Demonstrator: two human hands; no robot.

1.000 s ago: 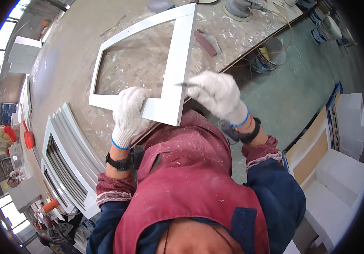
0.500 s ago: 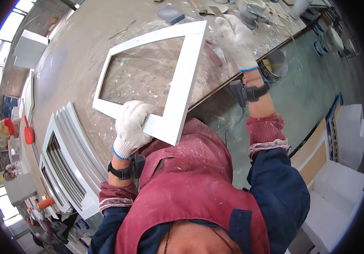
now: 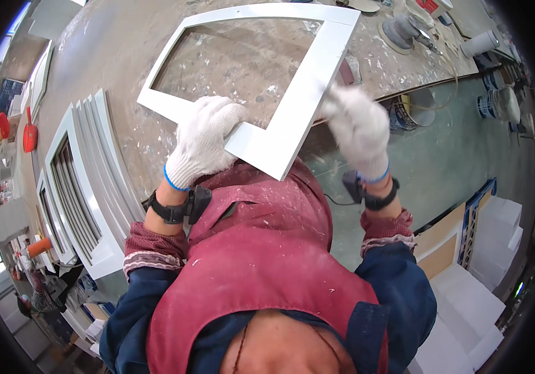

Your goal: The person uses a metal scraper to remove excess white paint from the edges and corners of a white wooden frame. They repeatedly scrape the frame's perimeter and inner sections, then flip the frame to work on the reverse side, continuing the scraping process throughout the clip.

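A white panel frame [image 3: 314, 81] with a large opening and one slightly curved side lies tilted over the near edge of the workbench [image 3: 115, 56]. My gloved left hand [image 3: 205, 137] is closed around its near rail, thumb side toward the opening. The frame's near right corner juts out over my apron [image 3: 255, 218]. Just beside the right-hand rail is my gloved right hand [image 3: 361, 128], smeared by motion. Its fingers look bent toward that rail, but whether they hold anything is lost in the blur.
Several white frames [image 3: 84, 193] lean in a stack at left, near a red tool [image 3: 29, 137]. A round sander [image 3: 398, 34] with a hose sits at the far right of the bench. A bucket [image 3: 422, 111] and white foam blocks [image 3: 460, 299] are on the right.
My right hand has come down toward me from the far side, to the frame's right edge. Across the view, the frame and my left hand sit higher, partly as my head has shifted.
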